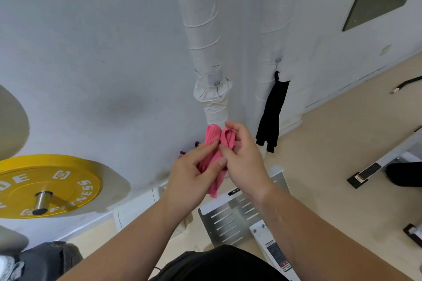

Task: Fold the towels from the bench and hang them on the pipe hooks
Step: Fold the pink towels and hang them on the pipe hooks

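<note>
A folded pink towel (213,143) is held up in front of the wall, below the left white-wrapped pipe (205,36). My left hand (191,178) grips its lower part between thumb and fingers. My right hand (244,157) pinches the towel's hanging loop at its top right. A small hook (217,82) sits on the left pipe above the towel, bare. A black towel (272,112) hangs from the hook (277,61) on the right pipe (278,29).
A yellow weight plate (48,185) on a bar sticks out at the left. A metal machine base (230,219) lies on the floor below my hands. Bench frame parts (374,166) stand at the right, and a dark bag (45,260) sits at the lower left.
</note>
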The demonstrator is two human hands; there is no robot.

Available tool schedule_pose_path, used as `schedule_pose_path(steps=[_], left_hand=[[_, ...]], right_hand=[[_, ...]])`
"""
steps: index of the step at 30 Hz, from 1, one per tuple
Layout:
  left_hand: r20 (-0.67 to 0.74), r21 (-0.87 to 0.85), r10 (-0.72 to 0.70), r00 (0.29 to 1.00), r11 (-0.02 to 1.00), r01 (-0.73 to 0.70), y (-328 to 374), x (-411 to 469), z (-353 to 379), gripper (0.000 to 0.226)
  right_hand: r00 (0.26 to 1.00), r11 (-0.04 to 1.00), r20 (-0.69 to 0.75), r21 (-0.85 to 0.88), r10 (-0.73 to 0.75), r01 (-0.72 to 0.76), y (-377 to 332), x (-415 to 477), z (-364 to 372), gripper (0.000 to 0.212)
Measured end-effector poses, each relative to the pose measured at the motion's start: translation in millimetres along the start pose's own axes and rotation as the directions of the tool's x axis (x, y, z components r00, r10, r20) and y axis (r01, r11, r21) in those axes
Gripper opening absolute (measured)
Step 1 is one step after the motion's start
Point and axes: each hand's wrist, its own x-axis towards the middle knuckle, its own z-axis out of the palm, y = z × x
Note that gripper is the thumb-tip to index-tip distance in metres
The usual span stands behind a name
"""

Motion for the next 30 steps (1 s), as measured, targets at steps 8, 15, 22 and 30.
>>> schedule_pose_path(steps=[8,15,22,30], left_hand=[[-0.023,-0.061,-0.104,0.994,0.993,0.102,-3.0,18.8,-9.0,0.066],[0.353,-0.298,-0.204,0.913,0.901,0.316,7.1,47.9,-38.3,0.068],[0.317,-0.513,-0.434,0.844,0.670,0.537,-17.8,44.7,-36.6,0.062],[-0.035,-0.498,-0.429,0.902,0.791,0.357,-26.2,30.0,-17.3,0.088]], right_hand=[[0.995,0.991,0.044,-0.102,-0.086,0.090,-5.5,2.5,-17.7,0.060],[0.897,0.989,0.442,-0.118,-0.024,0.085,-18.7,13.4,-61.0,0.081],[0.983,0.997,0.181,0.074,0.024,-0.038,-8.1,17.7,-55.9,0.065],[0.955,0.994,0.287,0.058,0.069,-0.089,4.3,17.4,-58.9,0.054]])
